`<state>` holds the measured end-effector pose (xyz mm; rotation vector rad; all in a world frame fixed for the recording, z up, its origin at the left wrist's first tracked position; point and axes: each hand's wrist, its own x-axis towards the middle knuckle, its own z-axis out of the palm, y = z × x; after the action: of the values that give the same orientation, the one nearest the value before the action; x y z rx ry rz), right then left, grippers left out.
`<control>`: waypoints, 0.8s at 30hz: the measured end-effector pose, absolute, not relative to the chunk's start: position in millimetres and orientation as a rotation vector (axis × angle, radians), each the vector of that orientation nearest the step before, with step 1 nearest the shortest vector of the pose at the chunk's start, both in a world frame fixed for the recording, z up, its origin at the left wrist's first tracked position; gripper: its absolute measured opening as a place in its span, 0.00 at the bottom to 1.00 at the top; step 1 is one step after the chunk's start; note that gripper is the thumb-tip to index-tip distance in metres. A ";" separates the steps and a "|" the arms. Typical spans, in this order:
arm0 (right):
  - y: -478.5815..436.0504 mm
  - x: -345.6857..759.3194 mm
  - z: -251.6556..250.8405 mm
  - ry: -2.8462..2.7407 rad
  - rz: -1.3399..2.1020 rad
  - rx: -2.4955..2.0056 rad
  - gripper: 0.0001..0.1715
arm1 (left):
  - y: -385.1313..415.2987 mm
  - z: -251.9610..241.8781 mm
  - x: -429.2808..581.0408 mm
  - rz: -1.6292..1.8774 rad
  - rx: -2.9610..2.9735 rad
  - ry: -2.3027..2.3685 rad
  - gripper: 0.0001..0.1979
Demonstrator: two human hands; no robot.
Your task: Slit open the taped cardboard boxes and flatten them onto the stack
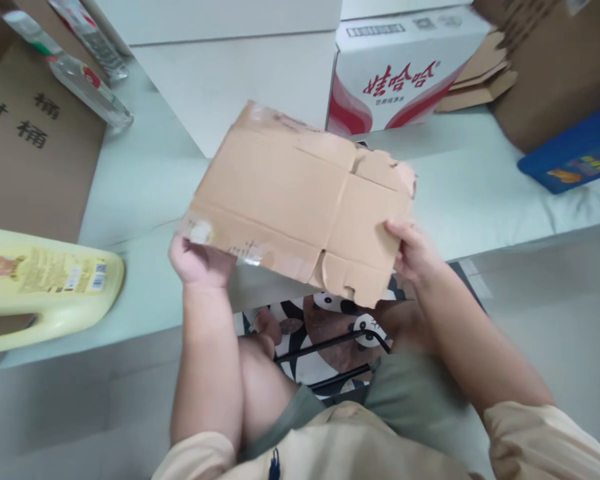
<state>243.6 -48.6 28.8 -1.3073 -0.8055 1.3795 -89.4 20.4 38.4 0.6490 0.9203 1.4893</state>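
Observation:
Between my hands I hold a flattened cardboard box (pixel 280 183), tilted over the front edge of the table. Creases run across its brown face, and strips of clear tape cling to its lower left edge. At the lower left corner, my left hand (pixel 200 260) grips it from beneath, the fingers mostly hidden behind the board. My right hand (pixel 414 252) pinches the right edge, thumb on top and fingers behind. Torn, ragged flaps stick out at the right end of the cardboard.
Behind stand white boxes (pixel 245 87) and a red-and-white carton (pixel 400 80). On the left are a yellow jug (pixel 55 287), clear bottles (pixel 87 87) and a large brown carton (pixel 30 147). A blue package (pixel 575 153) lies right, on the pale green tabletop (pixel 480 180).

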 end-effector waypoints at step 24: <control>98.5 462.1 54.2 -0.921 0.477 -1.810 0.17 | 29.8 39.6 -85.2 1.257 0.517 0.875 0.09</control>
<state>462.1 98.5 54.2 -1.8099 -0.9212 0.4770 -85.2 29.8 39.6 0.5171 0.8746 1.2571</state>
